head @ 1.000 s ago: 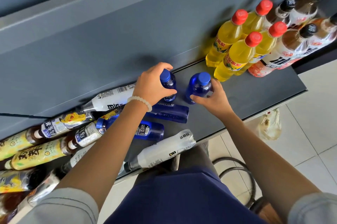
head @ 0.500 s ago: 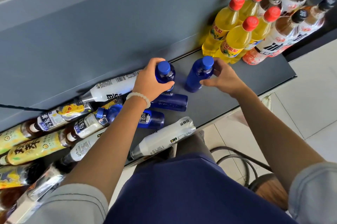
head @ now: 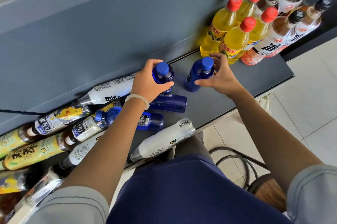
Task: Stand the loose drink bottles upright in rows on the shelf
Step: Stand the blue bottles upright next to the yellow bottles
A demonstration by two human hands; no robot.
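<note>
Two blue bottles with blue caps stand upright on the dark grey shelf [head: 255,79]. My left hand [head: 147,83] grips the left blue bottle [head: 164,75] around its shoulder. My right hand [head: 222,77] curls round the right blue bottle [head: 197,76], thumb on its front and fingers behind its cap. To the right stand upright yellow bottles [head: 235,41] with red caps, two deep, and brown tea bottles [head: 280,30] with black caps. Two more blue bottles [head: 169,104] [head: 151,121] lie flat under my left wrist.
A pile of loose bottles lies on the shelf's left: white ones [head: 164,141] [head: 111,90], yellow-labelled ones [head: 32,154] and brown tea bottles [head: 54,121]. A grey back panel [head: 109,32] rises behind the shelf. A stool [head: 242,167] stands on the tiled floor on the right.
My right hand has slid its blue bottle a little toward the yellow bottles and shifted from the bottle's front to its right side. My left hand still grips its upright blue bottle.
</note>
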